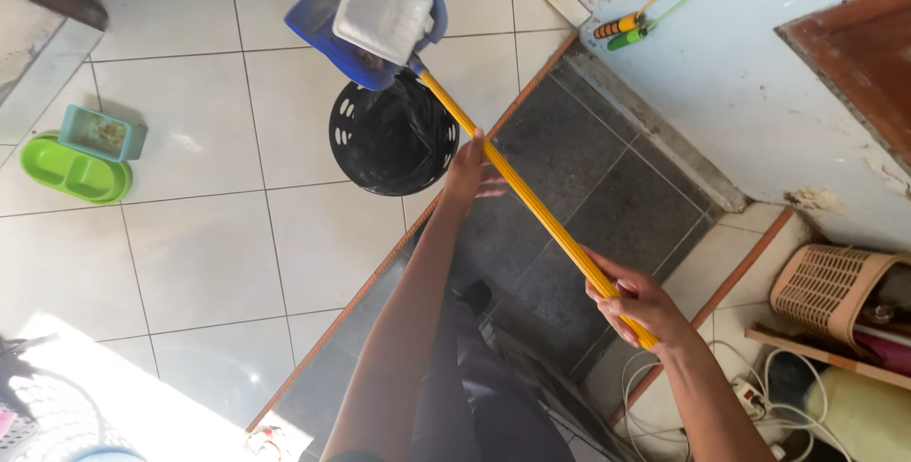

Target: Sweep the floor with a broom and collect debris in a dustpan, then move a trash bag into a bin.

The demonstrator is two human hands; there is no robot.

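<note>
Both hands grip a yellow handle (531,206) running from five o'clock up to eleven o'clock: the right hand (636,305) is wrapped around its low end, the left hand (470,166) loosely curled midway. The blue dustpan (370,16) is tilted above the black bin (394,135), a white tray (382,7) in it.

No packages, labels, signs or screens in sight.

Bright daylight throughout, with a glaring sun patch on the floor tiles (142,377) (lower left) and slight edge distortion.
</note>
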